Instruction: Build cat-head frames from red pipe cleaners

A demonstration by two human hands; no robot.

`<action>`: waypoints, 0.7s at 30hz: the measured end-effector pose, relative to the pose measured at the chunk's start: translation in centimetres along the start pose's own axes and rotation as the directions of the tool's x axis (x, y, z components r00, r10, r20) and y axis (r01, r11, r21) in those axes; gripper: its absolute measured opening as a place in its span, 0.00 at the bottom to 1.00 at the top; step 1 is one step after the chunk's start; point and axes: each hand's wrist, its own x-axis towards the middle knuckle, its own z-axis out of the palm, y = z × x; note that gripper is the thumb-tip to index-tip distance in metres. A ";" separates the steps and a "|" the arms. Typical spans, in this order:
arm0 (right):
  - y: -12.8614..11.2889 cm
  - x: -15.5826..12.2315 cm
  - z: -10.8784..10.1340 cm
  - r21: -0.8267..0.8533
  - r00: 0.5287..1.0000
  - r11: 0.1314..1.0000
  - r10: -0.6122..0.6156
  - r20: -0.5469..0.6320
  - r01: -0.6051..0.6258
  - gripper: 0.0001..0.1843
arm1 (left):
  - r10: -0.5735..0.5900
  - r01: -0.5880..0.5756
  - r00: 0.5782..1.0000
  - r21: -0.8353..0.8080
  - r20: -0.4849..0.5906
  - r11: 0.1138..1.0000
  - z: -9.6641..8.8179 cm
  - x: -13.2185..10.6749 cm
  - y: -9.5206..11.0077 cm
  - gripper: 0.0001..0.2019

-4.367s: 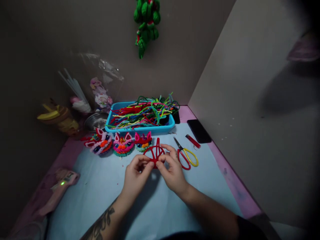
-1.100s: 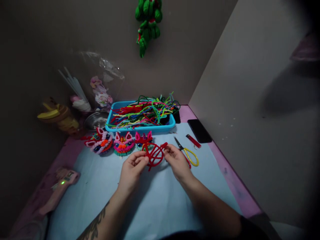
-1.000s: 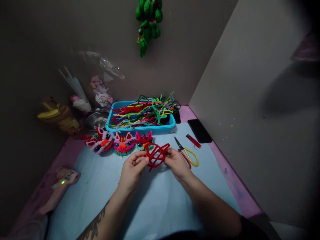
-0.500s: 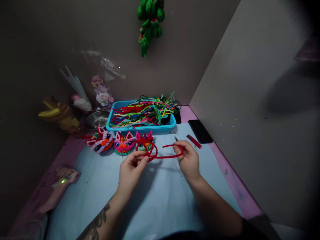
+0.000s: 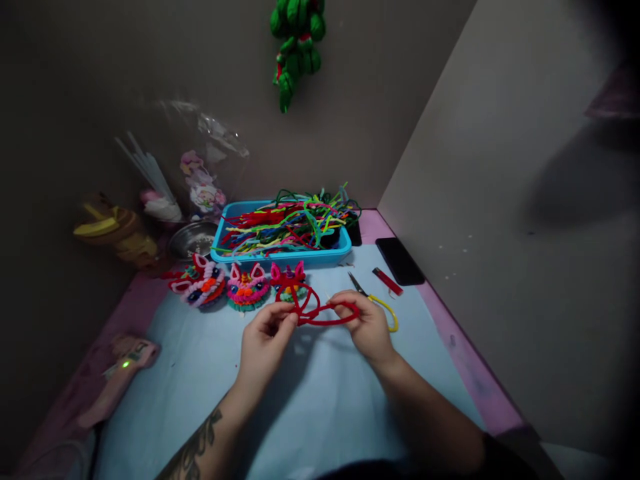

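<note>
Right hand (image 5: pixel 370 330) comes slightly closer to left hand (image 5: pixel 265 340), and the free end of the red strand (image 5: pixel 330 323) now seems to meet the red ring (image 5: pixel 301 315). Both hands pinch this piece between them, above the blue cloth (image 5: pixel 320 413). Crossings look already formed; one long loop stands loose. Three animal heads (image 5: pixel 247 291) behind look finished.

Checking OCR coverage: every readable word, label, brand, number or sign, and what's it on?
No readable text anywhere.
Pink device: any markings too small and blurred to read.
Left forearm tattoo: too blurred to tell whether it's lettering.
Red fuzzy stem: no text visible.
</note>
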 end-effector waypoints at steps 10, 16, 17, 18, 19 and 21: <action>-0.2 -0.1 0.8 0.154 0.995 0.983 0.101 -0.010 -0.098 0.06 | 0.123 -0.135 0.988 0.143 0.089 0.981 0.1 -0.2 -0.3 0.07; -0.5 -0.3 1.0 0.058 0.989 0.989 0.134 0.060 -0.138 0.07 | 0.041 -0.048 0.994 0.070 0.103 0.996 0.6 -0.3 -0.4 0.08; -0.6 -0.3 1.0 0.046 0.987 0.988 0.141 0.081 -0.145 0.07 | 0.026 -0.032 0.994 0.050 0.104 0.998 0.6 -0.2 -0.4 0.08; -0.8 -0.3 1.1 0.038 0.985 0.988 0.147 0.094 -0.152 0.06 | 0.010 -0.013 0.994 0.029 0.105 0.999 0.7 -0.2 -0.3 0.09; -0.9 -0.3 1.1 0.038 0.983 0.986 0.156 0.101 -0.161 0.06 | -0.007 0.006 0.995 0.010 0.104 1.000 0.7 -0.1 -0.2 0.09; -1.0 -0.3 1.2 0.055 0.980 0.983 0.170 0.108 -0.177 0.05 | -0.041 0.043 0.994 -0.024 0.098 0.999 0.7 0.0 -0.2 0.11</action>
